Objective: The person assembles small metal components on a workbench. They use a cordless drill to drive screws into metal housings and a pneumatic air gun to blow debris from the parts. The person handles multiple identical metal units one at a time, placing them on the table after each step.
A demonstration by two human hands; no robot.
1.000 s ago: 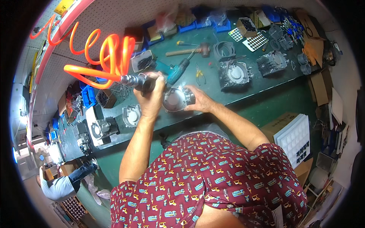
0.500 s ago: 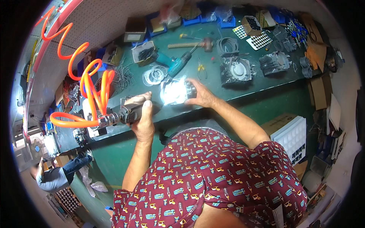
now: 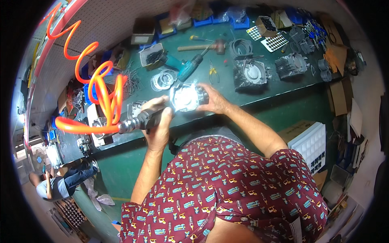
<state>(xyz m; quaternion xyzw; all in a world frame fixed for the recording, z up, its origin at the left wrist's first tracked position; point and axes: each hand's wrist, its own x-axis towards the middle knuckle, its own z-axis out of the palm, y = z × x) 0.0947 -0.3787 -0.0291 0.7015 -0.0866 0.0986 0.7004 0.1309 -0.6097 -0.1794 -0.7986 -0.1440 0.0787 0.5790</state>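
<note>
Our left hand wraps around an air tool, left of centre in the head view; our right hand pinches the metal part near the centre — likely heavy, rigid, best gripped by its side.

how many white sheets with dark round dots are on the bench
2: one sheet lies just left of the cardboard box, the other sheet just in front of it. More could be hidden.
</note>
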